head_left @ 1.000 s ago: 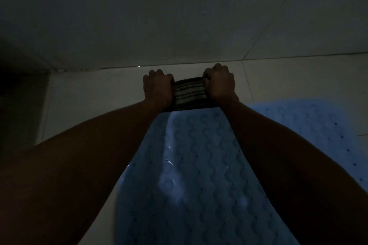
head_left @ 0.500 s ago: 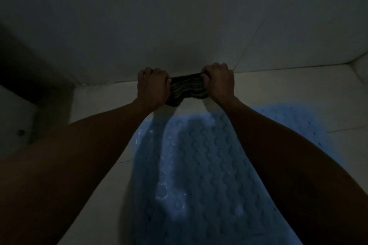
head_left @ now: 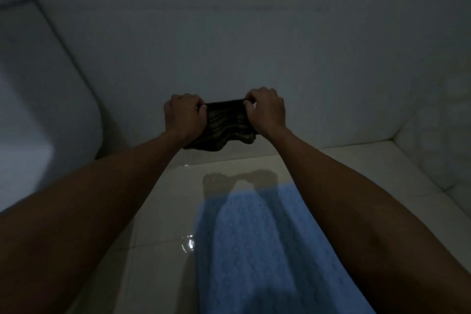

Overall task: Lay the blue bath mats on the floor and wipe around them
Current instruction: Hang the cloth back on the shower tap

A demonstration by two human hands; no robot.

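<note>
A blue textured bath mat (head_left: 257,250) lies flat on the pale tiled floor (head_left: 158,237), running from the bottom edge up between my forearms. Both hands hold a dark striped cloth (head_left: 226,122) stretched between them, lifted off the floor in front of the wall. My left hand (head_left: 184,116) grips the cloth's left end and my right hand (head_left: 265,111) grips its right end. The cloth's lower edge hangs loose and wavy. Its shadow falls on the floor just beyond the mat's far end. The room is dim.
A tiled wall (head_left: 254,46) rises straight ahead. A white rounded fixture (head_left: 38,109) stands at the left. Another wall meets the floor in a corner (head_left: 397,140) at the right. A small wet glint (head_left: 188,243) shows on the floor at the mat's left edge.
My hands have lifted the cloth from the floor at the mat's far end up into the air before the wall. The view has tilted upward, showing more wall and less mat.
</note>
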